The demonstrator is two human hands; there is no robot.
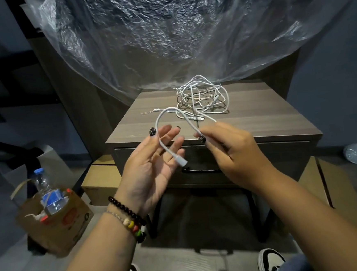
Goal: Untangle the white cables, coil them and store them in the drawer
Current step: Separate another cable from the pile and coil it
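Note:
A tangle of white cables [202, 97] lies on the back half of the wooden nightstand [257, 120]. One white cable end [170, 148] arches forward from the tangle in front of the stand. It lies across my left hand [154, 165], palm up with fingers straight, its connector plug near the little finger. My right hand [230, 148] pinches the same cable between thumb and fingertips, a short way along the arch. The drawer [271, 155] under the top is closed, its dark handle partly hidden behind my hands.
Crinkled clear plastic sheeting [165, 40] hangs over the back of the nightstand. A brown paper bag [58, 221] with a water bottle [47, 194] stands on the floor at left. Cardboard boxes [100, 184] sit beside the stand. My shoes show at the bottom edge.

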